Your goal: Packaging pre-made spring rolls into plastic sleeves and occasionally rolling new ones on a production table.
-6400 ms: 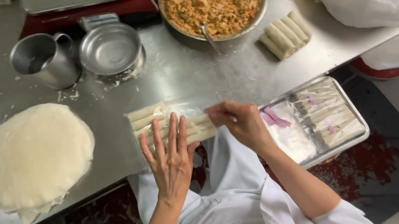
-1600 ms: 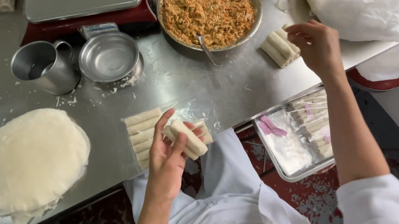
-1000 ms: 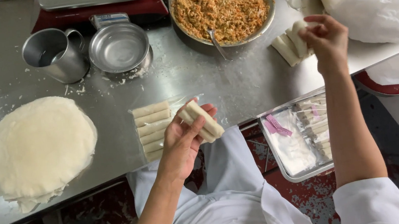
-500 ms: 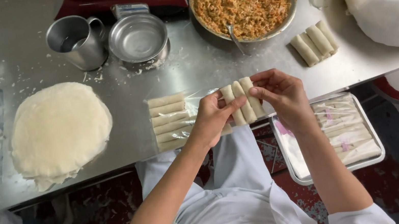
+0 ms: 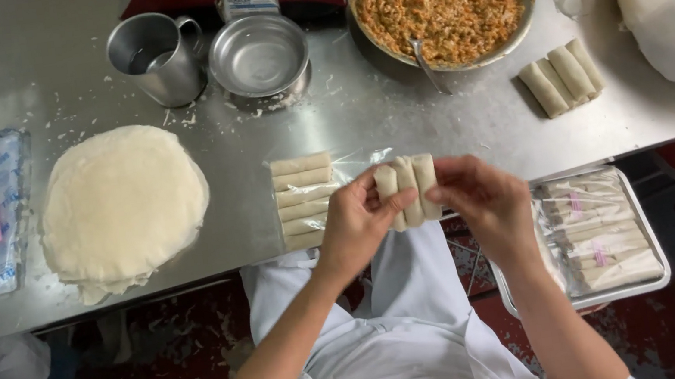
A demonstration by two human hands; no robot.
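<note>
1. Your right hand (image 5: pixel 487 200) has come back from the far rolls (image 5: pixel 562 79) to join your left hand (image 5: pixel 357 223).
2. Both sets of fingers pinch three spring rolls (image 5: pixel 408 189) above the bench (image 5: pixel 434 129) edge, beside the wrapped row (image 5: pixel 304 201).

head cam | looks steeply down | near steel table (image 5: pixel 35 73) edge
</note>
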